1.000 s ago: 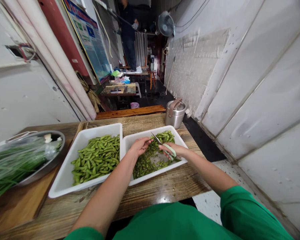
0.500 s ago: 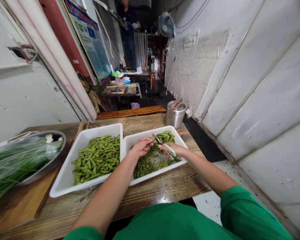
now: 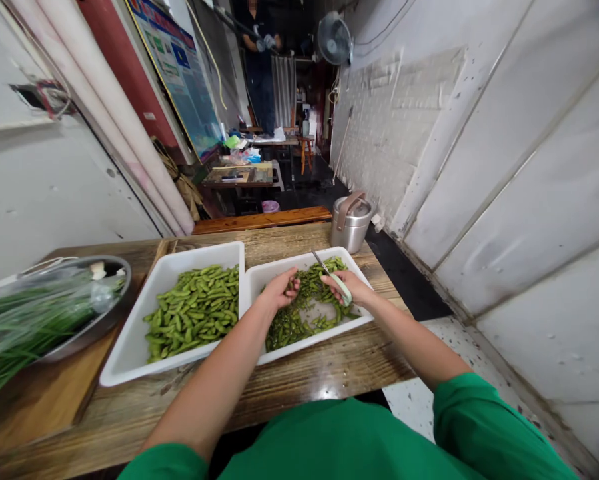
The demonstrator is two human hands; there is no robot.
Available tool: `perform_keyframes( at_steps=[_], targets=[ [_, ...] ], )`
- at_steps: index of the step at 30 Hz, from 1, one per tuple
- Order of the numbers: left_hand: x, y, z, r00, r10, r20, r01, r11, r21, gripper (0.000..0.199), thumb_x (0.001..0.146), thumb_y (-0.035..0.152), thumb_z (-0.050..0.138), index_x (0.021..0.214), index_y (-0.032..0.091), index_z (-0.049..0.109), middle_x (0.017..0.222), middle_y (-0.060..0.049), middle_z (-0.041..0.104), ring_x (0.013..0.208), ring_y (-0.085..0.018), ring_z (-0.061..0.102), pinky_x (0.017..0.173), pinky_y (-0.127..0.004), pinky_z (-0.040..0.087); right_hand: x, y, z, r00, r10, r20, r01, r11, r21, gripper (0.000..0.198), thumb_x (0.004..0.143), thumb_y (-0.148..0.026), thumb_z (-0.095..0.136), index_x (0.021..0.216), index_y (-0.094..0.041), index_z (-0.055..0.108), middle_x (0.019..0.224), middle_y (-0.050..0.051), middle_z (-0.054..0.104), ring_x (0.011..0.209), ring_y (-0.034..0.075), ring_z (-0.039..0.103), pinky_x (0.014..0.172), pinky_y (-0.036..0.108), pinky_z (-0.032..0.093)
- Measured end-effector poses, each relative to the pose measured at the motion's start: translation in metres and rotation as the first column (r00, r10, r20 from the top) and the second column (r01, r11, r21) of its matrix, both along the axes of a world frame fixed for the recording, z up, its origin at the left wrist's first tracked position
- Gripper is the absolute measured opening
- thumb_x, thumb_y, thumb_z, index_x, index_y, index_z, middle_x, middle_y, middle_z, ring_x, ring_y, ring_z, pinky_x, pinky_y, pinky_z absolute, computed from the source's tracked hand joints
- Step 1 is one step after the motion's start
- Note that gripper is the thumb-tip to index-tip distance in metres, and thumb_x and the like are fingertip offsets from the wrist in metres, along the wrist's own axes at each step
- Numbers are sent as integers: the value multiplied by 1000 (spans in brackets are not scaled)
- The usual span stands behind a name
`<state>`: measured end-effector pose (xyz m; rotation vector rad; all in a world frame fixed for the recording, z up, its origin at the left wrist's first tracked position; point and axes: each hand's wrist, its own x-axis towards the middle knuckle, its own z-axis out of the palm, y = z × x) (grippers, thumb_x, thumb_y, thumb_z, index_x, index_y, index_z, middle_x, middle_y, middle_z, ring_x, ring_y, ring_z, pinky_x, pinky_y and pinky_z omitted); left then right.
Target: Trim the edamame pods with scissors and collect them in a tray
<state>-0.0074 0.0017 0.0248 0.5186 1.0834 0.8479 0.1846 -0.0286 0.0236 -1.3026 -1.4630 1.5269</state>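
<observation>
My right hand [image 3: 345, 288] is closed on the pale green handles of a pair of scissors [image 3: 322, 263], whose blades point up and away over the right tray. My left hand [image 3: 283, 289] hovers above that tray's left side, its fingers curled in; what they hold, if anything, is hidden. The right white tray [image 3: 285, 355] contains green soybean pods [image 3: 282, 331] and small trimmed bits, with part of its bottom showing. Beside it, the left white tray [image 3: 114, 371] holds a heap of pods [image 3: 194, 310].
On the left, a metal bowl [image 3: 120, 303] with bagged green stalks [image 3: 44, 327] rests on a wooden board [image 3: 54, 410]. A steel lidded pot [image 3: 352, 227] stands behind the right tray. Beyond the wooden table [image 3: 279, 237] are a bench [image 3: 262, 220] and a standing person [image 3: 259, 67].
My hands have moved apart: the left slightly left, away from the scissor tips. The scissors have turned to point more upward, and their blades now look closed together.
</observation>
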Motion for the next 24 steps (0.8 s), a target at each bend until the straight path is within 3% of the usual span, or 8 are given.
perform_keyframes(
  at_steps=[3,6,8,12,15,17,19,24],
  targets=[
    [17,-6,-9,972,-101,-213,133,981,141,17,71,29,59,71,15,48,56,0,52,40,-5,45,32,-12,19,1,1,0,998,-57,-19,57,998,16,42,65,-55,60,62,-16,45,46,-4,43,31,5,38,25,17,32],
    [36,-10,-19,875,-207,-438,337,909,244,14,72,26,59,79,15,56,55,0,54,39,-6,43,35,-16,24,2,1,2,993,-113,-41,114,993,16,40,65,-53,61,61,-16,45,44,-4,43,30,5,38,25,17,32],
    [46,-10,-25,760,-204,-617,447,853,268,13,71,26,58,78,14,61,52,0,54,40,-8,44,39,-19,28,3,1,4,987,-148,-65,149,989,20,38,66,-50,61,61,-16,45,44,-5,42,30,4,38,25,16,32],
    [61,-7,-31,408,23,-913,627,720,299,8,62,24,64,65,16,65,59,-2,59,55,-13,52,52,-22,35,3,0,7,981,-158,-115,162,986,31,36,64,-46,64,61,-15,45,44,-5,44,30,4,38,24,16,32],
    [64,-5,-32,297,91,-950,685,673,278,10,65,24,60,68,17,66,67,-3,62,63,-14,54,59,-23,36,3,-1,7,980,-151,-129,158,987,41,36,64,-45,65,60,-15,46,42,-6,42,28,4,37,23,15,30],
    [61,-5,-29,331,103,-938,682,661,313,12,68,23,56,68,16,65,67,-4,62,63,-14,53,61,-23,36,3,-1,7,979,-158,-125,164,986,42,37,63,-46,65,61,-15,45,42,-6,42,28,4,37,23,15,30],
    [54,-5,-25,429,124,-895,631,668,395,11,68,21,54,66,15,63,67,-3,62,63,-13,53,62,-23,36,3,0,7,980,-165,-111,169,985,29,37,64,-47,65,62,-15,45,43,-6,43,29,4,38,23,15,31],
    [24,-6,-13,759,87,-646,307,827,471,11,68,26,57,71,15,56,52,4,50,40,-6,38,43,-19,28,3,-1,5,999,-37,-14,36,999,-19,40,64,-51,63,62,-15,45,45,-5,44,32,5,40,25,16,35]
  ],
)
